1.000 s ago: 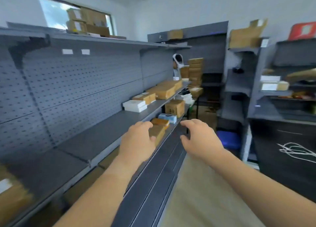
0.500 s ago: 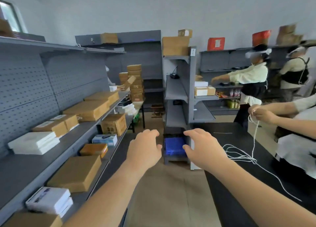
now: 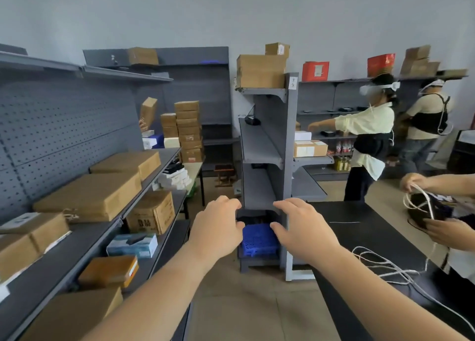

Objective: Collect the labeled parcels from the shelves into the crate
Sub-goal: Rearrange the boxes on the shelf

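My left hand (image 3: pixel 218 227) and my right hand (image 3: pixel 303 227) reach forward at mid-frame, both empty with fingers spread. Between and beyond them a blue plastic crate (image 3: pixel 258 240) sits on the bottom shelf of a narrow grey rack (image 3: pixel 288 145), partly hidden by both hands. Brown cardboard parcels (image 3: pixel 90 196) lie along the long grey shelves (image 3: pixel 84 240) on my left, along with a light blue box (image 3: pixel 132 245) and an orange-edged parcel (image 3: pixel 109 271) on the lower shelf. Neither hand touches a parcel or the crate.
A black table (image 3: pixel 372 238) with loose white cord (image 3: pixel 380 263) stands at the right. Another person's hands (image 3: pixel 442 230) handle cord there. Two people stand at the far right shelves (image 3: pixel 334 160). A stack of cartons (image 3: pixel 189 129) rises at the back. Tan floor runs down the aisle.
My view has swung right from the left shelf wall toward the aisle end, bringing the blue crate and narrow rack to centre. Both hands stay raised and empty.
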